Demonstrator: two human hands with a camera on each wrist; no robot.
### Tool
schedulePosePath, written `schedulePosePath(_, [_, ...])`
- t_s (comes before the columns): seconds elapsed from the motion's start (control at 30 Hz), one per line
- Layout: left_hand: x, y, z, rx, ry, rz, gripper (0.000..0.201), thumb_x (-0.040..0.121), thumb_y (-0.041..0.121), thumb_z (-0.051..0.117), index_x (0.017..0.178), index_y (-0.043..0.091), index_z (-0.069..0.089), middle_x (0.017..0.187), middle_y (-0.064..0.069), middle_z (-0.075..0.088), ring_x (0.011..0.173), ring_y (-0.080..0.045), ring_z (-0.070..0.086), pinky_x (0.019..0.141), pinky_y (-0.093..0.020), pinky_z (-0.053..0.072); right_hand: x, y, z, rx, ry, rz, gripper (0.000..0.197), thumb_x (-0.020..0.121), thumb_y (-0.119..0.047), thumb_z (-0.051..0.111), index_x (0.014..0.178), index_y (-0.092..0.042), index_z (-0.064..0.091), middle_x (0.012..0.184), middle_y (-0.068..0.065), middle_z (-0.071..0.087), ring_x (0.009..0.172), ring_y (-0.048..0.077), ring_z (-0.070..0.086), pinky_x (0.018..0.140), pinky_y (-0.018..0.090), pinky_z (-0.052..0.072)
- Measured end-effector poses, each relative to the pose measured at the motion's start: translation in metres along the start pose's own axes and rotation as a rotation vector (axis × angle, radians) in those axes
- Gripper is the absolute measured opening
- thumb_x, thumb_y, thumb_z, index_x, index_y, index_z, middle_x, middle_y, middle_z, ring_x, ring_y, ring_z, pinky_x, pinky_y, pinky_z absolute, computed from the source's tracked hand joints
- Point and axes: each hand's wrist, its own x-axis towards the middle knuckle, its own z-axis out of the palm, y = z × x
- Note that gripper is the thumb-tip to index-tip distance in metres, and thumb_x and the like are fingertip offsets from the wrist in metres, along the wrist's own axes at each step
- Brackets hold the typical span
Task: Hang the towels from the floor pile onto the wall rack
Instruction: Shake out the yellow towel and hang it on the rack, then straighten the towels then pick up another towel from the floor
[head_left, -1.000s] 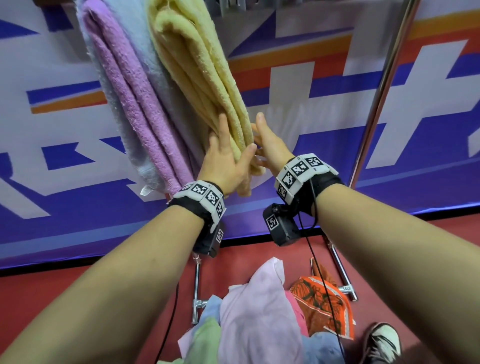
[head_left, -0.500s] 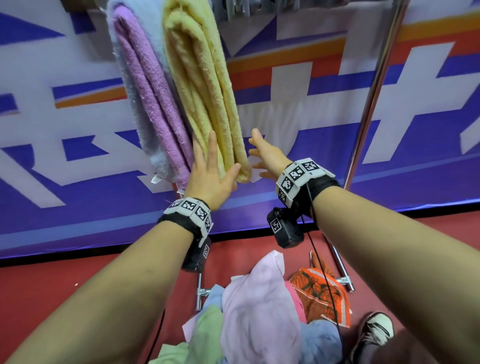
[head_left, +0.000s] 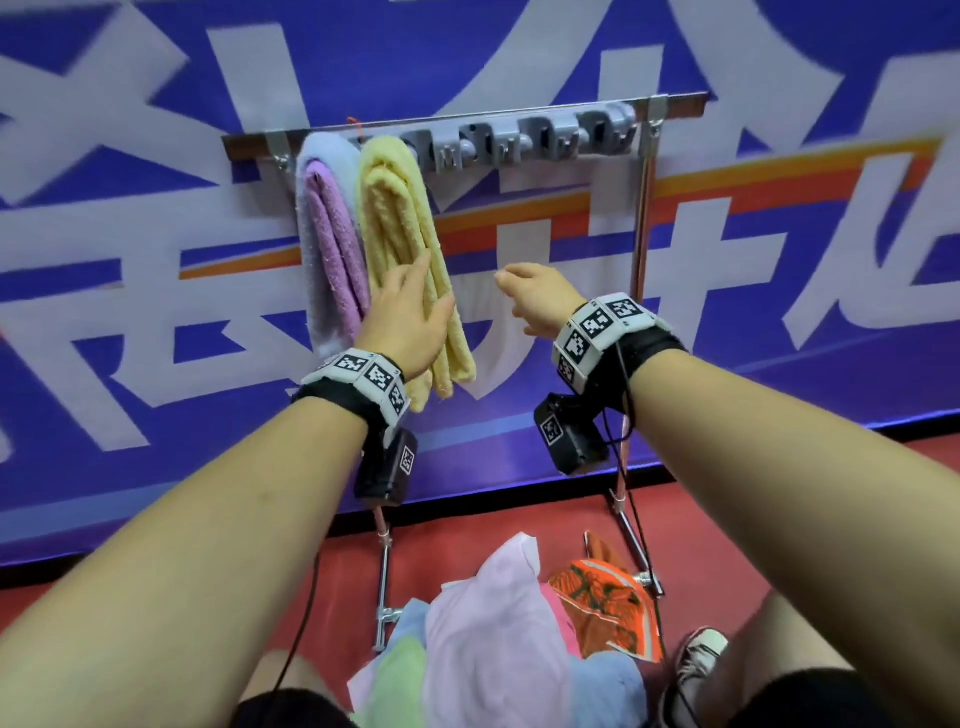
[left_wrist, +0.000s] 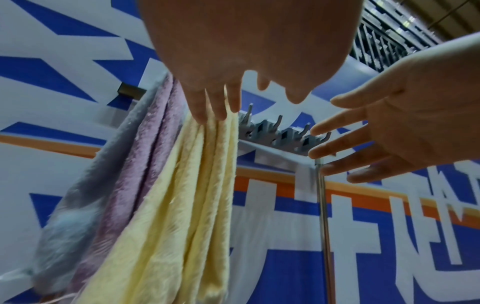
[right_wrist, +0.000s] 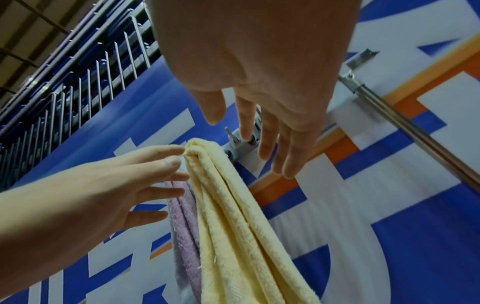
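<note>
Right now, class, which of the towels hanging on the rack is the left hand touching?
The yellow towel, the rightmost one hanging on the rack. The left hand lies flat against it; the purple towel beside it goes untouched.

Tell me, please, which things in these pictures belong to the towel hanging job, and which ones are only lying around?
Belong to the job:
- yellow towel, hanging, left hand resting on it
- purple towel, hanging
- wall rack with free hooks
- floor pile of towels
- right hand, open and empty

Only lying around:
- blue banner
- shoe
- red floor
</note>
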Motion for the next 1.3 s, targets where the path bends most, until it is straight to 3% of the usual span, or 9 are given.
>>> schedulePosePath(0.13, [-0.007, 0.034, -0.010, 0.020, -0.020, 0.050, 0.055, 0.097, 0.038, 0.044, 0.147, 0.022, 0.030, 0.150, -0.006, 0.033, 0.138, -0.022, 0.033, 0.112, -0.037, 0.026, -0.019, -0.007, -0.026, -0.032, 0.077, -0.033, 0.034, 0.095, -0.025, 0.052, 0.123, -0.007, 0.061, 0.108, 0.004, 0.060, 0.097, 0.016, 0.054, 0.091, 0.033, 0.045])
schedulePosePath(0.27, [-0.011, 0.053, -0.008, 0.049, -0.035, 0.085, 0.052, 0.096, 0.039, 0.045, 0.144, 0.021, 0.037, 0.146, -0.006, 0.041, 0.135, -0.022, 0.039, 0.112, -0.039, 0.032, -0.029, -0.001, -0.046, -0.140, 0.119, -0.077, 0.027, 0.093, -0.019, 0.055, 0.115, -0.008, 0.066, 0.118, 0.007, 0.065, 0.111, 0.020, 0.059, 0.093, 0.028, 0.044])
schedulePosePath(0.53, [-0.023, 0.051, 0.017, 0.159, -0.098, 0.037, 0.049, 0.094, 0.038, 0.048, 0.138, 0.018, 0.046, 0.129, -0.004, 0.057, 0.115, -0.024, 0.056, 0.096, -0.034, 0.044, -0.018, 0.047, -0.042, -0.287, 0.106, -0.008, 0.025, 0.091, -0.018, 0.052, 0.109, -0.012, 0.068, 0.113, 0.007, 0.068, 0.107, 0.025, 0.062, 0.087, 0.029, 0.048])
schedulePosePath(0.63, [-0.029, 0.031, 0.031, 0.161, -0.135, -0.012, 0.048, 0.093, 0.033, 0.050, 0.138, 0.016, 0.046, 0.123, -0.005, 0.060, 0.114, -0.025, 0.055, 0.094, -0.033, 0.043, -0.009, 0.068, -0.021, -0.298, 0.064, 0.018, 0.025, 0.089, -0.016, 0.052, 0.108, -0.014, 0.069, 0.112, 0.009, 0.068, 0.105, 0.026, 0.063, 0.087, 0.031, 0.050])
schedulePosePath(0.8, [-0.047, -0.028, 0.075, 0.146, -0.207, -0.112, 0.037, 0.092, 0.034, 0.052, 0.126, 0.019, 0.054, 0.107, -0.002, 0.063, 0.103, -0.026, 0.058, 0.084, -0.032, 0.043, 0.009, 0.114, 0.033, -0.327, -0.026, 0.074, 0.026, 0.087, -0.017, 0.053, 0.108, -0.017, 0.069, 0.110, 0.007, 0.069, 0.099, 0.024, 0.064, 0.075, 0.024, 0.046])
schedulePosePath(0.93, [-0.067, -0.080, 0.116, 0.181, -0.329, -0.216, 0.048, 0.092, 0.035, 0.053, 0.137, 0.017, 0.047, 0.127, -0.008, 0.058, 0.117, -0.029, 0.053, 0.098, -0.036, 0.042, 0.020, 0.171, 0.078, -0.329, -0.102, 0.171, 0.025, 0.086, -0.018, 0.055, 0.107, -0.017, 0.069, 0.112, 0.007, 0.069, 0.104, 0.025, 0.062, 0.083, 0.026, 0.046])
schedulePosePath(1.07, [-0.084, -0.125, 0.163, 0.198, -0.438, -0.298, 0.048, 0.093, 0.036, 0.053, 0.137, 0.016, 0.047, 0.129, -0.011, 0.057, 0.120, -0.030, 0.052, 0.098, -0.037, 0.041, 0.023, 0.234, 0.110, -0.345, -0.157, 0.280, 0.026, 0.088, -0.014, 0.056, 0.111, -0.014, 0.068, 0.115, 0.008, 0.067, 0.110, 0.025, 0.060, 0.085, 0.023, 0.042])
schedulePosePath(1.3, [-0.133, -0.190, 0.248, 0.183, -0.627, -0.446, 0.045, 0.092, 0.032, 0.055, 0.133, 0.016, 0.050, 0.125, -0.010, 0.060, 0.117, -0.029, 0.054, 0.098, -0.035, 0.042, 0.012, 0.343, 0.164, -0.386, -0.256, 0.459, 0.025, 0.088, -0.015, 0.058, 0.112, -0.014, 0.067, 0.115, 0.009, 0.067, 0.112, 0.027, 0.060, 0.091, 0.027, 0.043])
